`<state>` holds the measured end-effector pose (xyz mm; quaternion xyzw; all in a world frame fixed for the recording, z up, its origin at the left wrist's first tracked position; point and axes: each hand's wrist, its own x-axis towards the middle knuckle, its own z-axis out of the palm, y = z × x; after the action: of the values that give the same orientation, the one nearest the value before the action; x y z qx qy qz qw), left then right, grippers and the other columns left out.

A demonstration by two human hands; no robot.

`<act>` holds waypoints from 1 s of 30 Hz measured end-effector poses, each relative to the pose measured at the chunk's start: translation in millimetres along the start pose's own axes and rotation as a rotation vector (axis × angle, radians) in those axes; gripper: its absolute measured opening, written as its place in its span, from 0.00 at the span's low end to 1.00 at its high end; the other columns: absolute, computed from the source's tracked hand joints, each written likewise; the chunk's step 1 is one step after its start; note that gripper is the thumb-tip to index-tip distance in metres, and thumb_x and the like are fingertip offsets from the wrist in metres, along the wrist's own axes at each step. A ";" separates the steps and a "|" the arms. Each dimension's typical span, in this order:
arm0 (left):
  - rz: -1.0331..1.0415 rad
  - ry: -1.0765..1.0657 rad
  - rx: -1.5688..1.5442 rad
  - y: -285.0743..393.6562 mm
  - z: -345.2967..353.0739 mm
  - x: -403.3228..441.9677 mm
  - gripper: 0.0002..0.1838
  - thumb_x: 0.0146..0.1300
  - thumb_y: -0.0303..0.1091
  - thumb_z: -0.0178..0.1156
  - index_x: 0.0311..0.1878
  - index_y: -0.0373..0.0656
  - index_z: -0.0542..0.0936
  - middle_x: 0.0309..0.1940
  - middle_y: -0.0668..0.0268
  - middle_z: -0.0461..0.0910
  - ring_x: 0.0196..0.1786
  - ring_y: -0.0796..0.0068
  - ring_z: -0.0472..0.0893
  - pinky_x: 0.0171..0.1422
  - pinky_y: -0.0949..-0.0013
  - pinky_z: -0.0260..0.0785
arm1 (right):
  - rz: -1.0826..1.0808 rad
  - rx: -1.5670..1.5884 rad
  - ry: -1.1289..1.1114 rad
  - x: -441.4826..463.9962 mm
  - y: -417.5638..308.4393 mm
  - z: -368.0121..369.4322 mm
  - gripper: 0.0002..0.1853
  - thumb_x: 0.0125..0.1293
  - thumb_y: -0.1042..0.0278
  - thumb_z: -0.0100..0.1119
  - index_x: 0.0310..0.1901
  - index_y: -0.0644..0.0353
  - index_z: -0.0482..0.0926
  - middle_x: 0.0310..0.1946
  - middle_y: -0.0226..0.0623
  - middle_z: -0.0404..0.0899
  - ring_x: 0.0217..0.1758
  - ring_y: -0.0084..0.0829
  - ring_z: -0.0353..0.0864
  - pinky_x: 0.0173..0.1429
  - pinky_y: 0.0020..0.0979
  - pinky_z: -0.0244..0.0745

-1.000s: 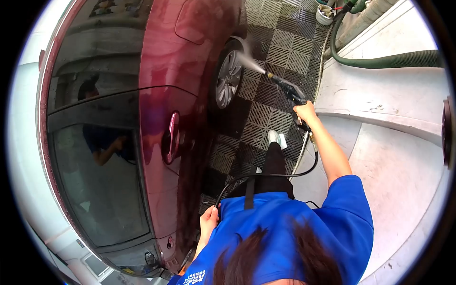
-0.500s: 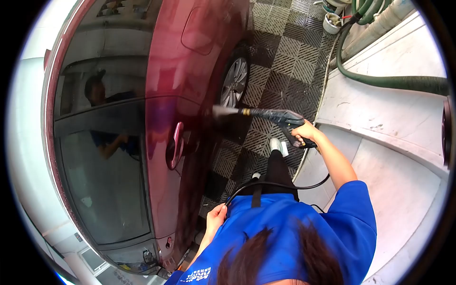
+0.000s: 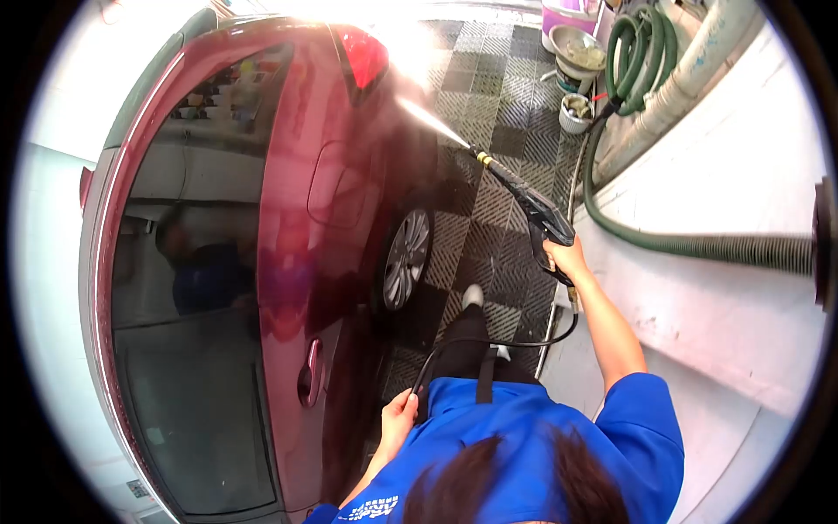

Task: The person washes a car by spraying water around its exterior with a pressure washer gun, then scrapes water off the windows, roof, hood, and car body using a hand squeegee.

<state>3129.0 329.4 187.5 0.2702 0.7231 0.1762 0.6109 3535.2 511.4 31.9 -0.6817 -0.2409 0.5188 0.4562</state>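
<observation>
My right hand (image 3: 566, 260) is wrapped round the handle of a black spray gun (image 3: 528, 199). A white jet of water leaves its nozzle toward the rear side of a dark red car (image 3: 297, 175), near the red tail light (image 3: 364, 57). My left hand (image 3: 399, 417), low by my waist, is closed on a black hose (image 3: 454, 343) that runs across my legs to the base of the gun. The car's rear wheel (image 3: 408, 259) lies between the car body and the gun.
Checkered grate tiles (image 3: 497, 140) cover the floor. A white basket (image 3: 575, 114), a bucket with a basin (image 3: 577, 49) and a purple bucket (image 3: 567, 16) stand at the back right. A green hose (image 3: 698, 247) runs along the white wall (image 3: 698, 175).
The gun has swung from beside the wheel to point forward at the car's rear. The view has shifted toward the back, showing the tail light and more buckets. Both hands keep their hold.
</observation>
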 end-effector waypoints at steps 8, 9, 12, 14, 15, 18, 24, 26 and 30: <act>0.254 -0.074 0.032 161.0 92.1 148.3 0.17 0.69 0.38 0.56 0.56 0.38 0.79 0.26 0.77 0.75 0.28 0.89 0.68 0.32 0.81 0.62 | 0.359 -0.526 -0.193 189.8 -101.5 -0.2 0.07 0.48 0.78 0.58 0.17 0.66 0.73 0.13 0.36 0.72 0.12 0.28 0.70 0.17 0.34 0.66; 0.246 -0.089 0.020 188.5 107.3 168.4 0.18 0.69 0.38 0.57 0.56 0.37 0.78 0.27 0.76 0.77 0.28 0.88 0.70 0.33 0.79 0.64 | 0.406 -0.614 -0.242 212.1 -125.3 1.6 0.06 0.47 0.79 0.59 0.18 0.67 0.74 0.12 0.36 0.72 0.12 0.28 0.70 0.18 0.34 0.66; 0.279 -0.138 0.076 275.6 142.6 212.7 0.17 0.69 0.37 0.56 0.55 0.38 0.79 0.26 0.76 0.76 0.27 0.88 0.70 0.33 0.78 0.65 | 0.320 -0.747 -0.278 308.1 -170.4 6.0 0.05 0.47 0.76 0.60 0.19 0.67 0.77 0.13 0.38 0.75 0.13 0.31 0.74 0.19 0.36 0.69; 0.284 -0.147 0.125 322.1 153.7 233.6 0.17 0.69 0.36 0.55 0.56 0.38 0.78 0.26 0.77 0.75 0.28 0.88 0.69 0.33 0.80 0.63 | 0.197 -0.796 -0.170 357.3 -206.4 16.1 0.05 0.49 0.74 0.59 0.22 0.67 0.78 0.14 0.38 0.75 0.14 0.32 0.75 0.20 0.35 0.70; 0.266 -0.140 0.070 343.2 159.8 242.7 0.16 0.69 0.37 0.55 0.56 0.38 0.79 0.27 0.78 0.75 0.28 0.88 0.69 0.33 0.80 0.63 | 0.184 -0.724 -0.158 375.3 -235.1 20.3 0.04 0.48 0.75 0.59 0.22 0.67 0.77 0.14 0.37 0.75 0.13 0.29 0.74 0.19 0.34 0.69; 0.190 -0.107 -0.024 401.6 176.5 278.4 0.16 0.70 0.37 0.55 0.56 0.41 0.79 0.28 0.78 0.74 0.28 0.89 0.67 0.34 0.81 0.62 | 0.102 -0.566 -0.212 448.7 -294.0 30.7 0.04 0.47 0.77 0.58 0.20 0.66 0.74 0.13 0.34 0.73 0.11 0.25 0.70 0.17 0.32 0.67; 0.198 -0.069 -0.224 531.0 255.8 367.6 0.14 0.69 0.35 0.55 0.54 0.42 0.80 0.27 0.79 0.73 0.27 0.90 0.66 0.33 0.82 0.60 | 0.154 -0.602 -0.448 618.2 -388.6 41.2 0.04 0.45 0.80 0.56 0.17 0.66 0.73 0.11 0.36 0.70 0.11 0.28 0.70 0.15 0.32 0.64; 0.203 -0.075 -0.297 595.1 287.3 401.0 0.15 0.68 0.35 0.56 0.53 0.40 0.80 0.28 0.78 0.75 0.29 0.90 0.68 0.34 0.82 0.63 | 0.114 -0.923 -0.499 685.1 -419.6 54.8 0.04 0.45 0.79 0.58 0.18 0.67 0.76 0.12 0.36 0.73 0.11 0.27 0.71 0.18 0.32 0.67; 0.251 0.017 -0.243 710.3 346.9 472.0 0.15 0.66 0.35 0.59 0.52 0.37 0.80 0.31 0.74 0.79 0.32 0.88 0.72 0.38 0.79 0.67 | -0.202 -1.180 -0.696 766.9 -524.7 89.9 0.09 0.47 0.70 0.60 0.31 0.62 0.82 0.16 0.42 0.78 0.17 0.30 0.78 0.25 0.33 0.73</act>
<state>3542.3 1151.8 164.4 0.2808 0.6622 0.3396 0.6060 3793.0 1405.2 111.4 -0.5841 -0.6775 0.4444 -0.0488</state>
